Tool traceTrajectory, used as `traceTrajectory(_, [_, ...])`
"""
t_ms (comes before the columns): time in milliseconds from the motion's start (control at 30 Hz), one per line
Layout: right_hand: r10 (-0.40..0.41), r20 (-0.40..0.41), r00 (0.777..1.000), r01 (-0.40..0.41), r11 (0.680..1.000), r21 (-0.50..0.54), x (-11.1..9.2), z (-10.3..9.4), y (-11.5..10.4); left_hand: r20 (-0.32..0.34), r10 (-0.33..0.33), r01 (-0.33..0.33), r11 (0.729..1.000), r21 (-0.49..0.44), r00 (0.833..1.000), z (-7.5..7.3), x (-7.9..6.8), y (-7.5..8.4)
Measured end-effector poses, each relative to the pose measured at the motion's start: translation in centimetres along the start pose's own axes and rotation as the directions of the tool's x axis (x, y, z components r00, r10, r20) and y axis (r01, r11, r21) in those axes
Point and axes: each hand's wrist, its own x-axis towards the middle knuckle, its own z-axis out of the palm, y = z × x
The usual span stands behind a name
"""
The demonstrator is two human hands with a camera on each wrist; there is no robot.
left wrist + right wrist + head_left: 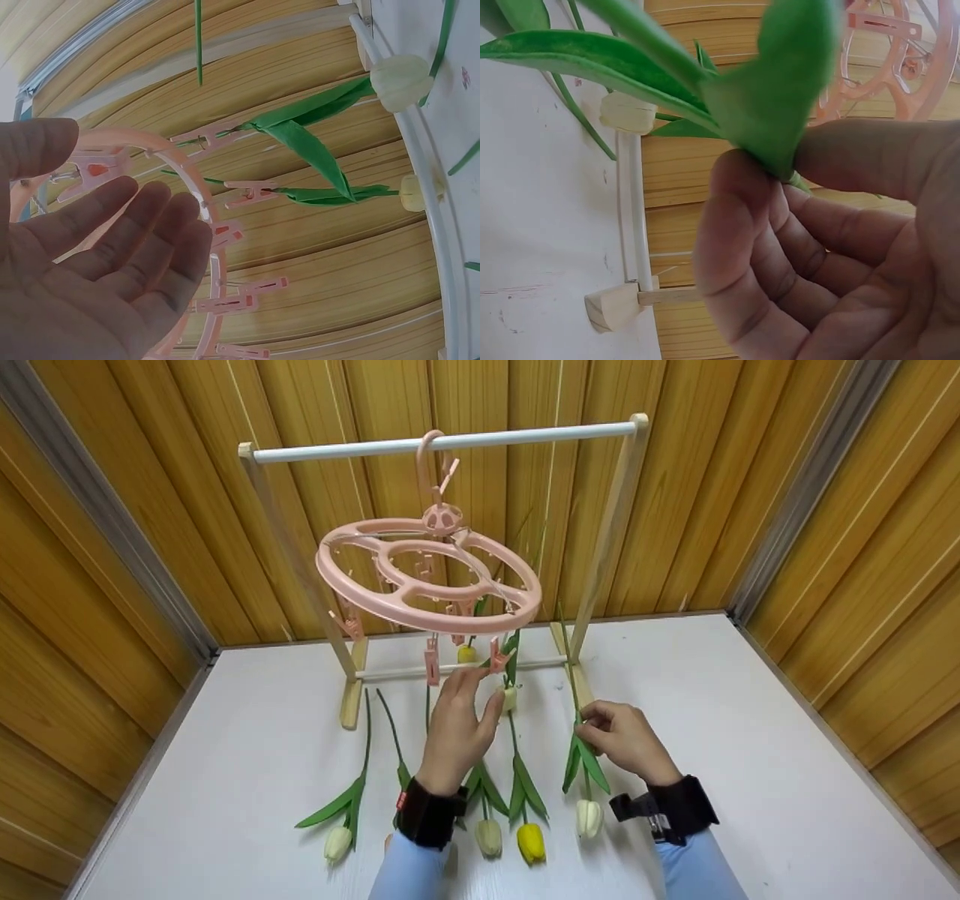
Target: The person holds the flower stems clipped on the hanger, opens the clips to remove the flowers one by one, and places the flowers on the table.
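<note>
My right hand (pixel 621 735) pinches the stem of a white artificial tulip (pixel 589 819), whose bloom points down. In the right wrist view, thumb and fingertips hold it at its green leaves (pixel 780 97). My left hand (pixel 459 731) is raised below the near rim of a round pink clip hanger (pixel 427 622), beside a pink clothespin (pixel 498 656). Its fingers are relaxed and hold nothing, as the left wrist view shows at the left palm (pixel 90 292). Another white tulip (pixel 401 82) and a yellow tulip (pixel 466 654) hang bloom-down from clothespins on the hanger.
The hanger hooks over a white rail (pixel 540 435) of a wooden-legged stand (pixel 607 540). On the white table (pixel 225 780) lie several tulips, among them a white one (pixel 338 844), a pale one (pixel 489 838) and a yellow one (pixel 531 842). Wood-patterned walls (pixel 675 510) enclose the table.
</note>
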Motion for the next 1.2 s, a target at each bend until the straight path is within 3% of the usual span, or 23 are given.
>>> traceTrajectory(400, [0.040, 0.045, 0.998, -0.040, 0.999, 0.001, 0.5, 0.9, 0.7, 0.105, -0.033, 0.033, 0.999, 0.005, 0.994, 0.2, -0.1, -0.2])
traceTrajectory(767, [0.061, 0.101, 0.993, -0.064, 0.997, 0.031, 0.8, 1.7, 1.6, 0.116, -0.024, 0.020, 0.999, 0.032, 0.993, 0.4, -0.2, 0.0])
traceTrajectory(1200, [0.112, 0.209, 0.972, -0.127, 0.990, 0.060, 1.1, 2.2, 2.7, 0.128, -0.031, 0.027, 0.999, 0.035, 0.991, 0.5, -0.2, 0.0])
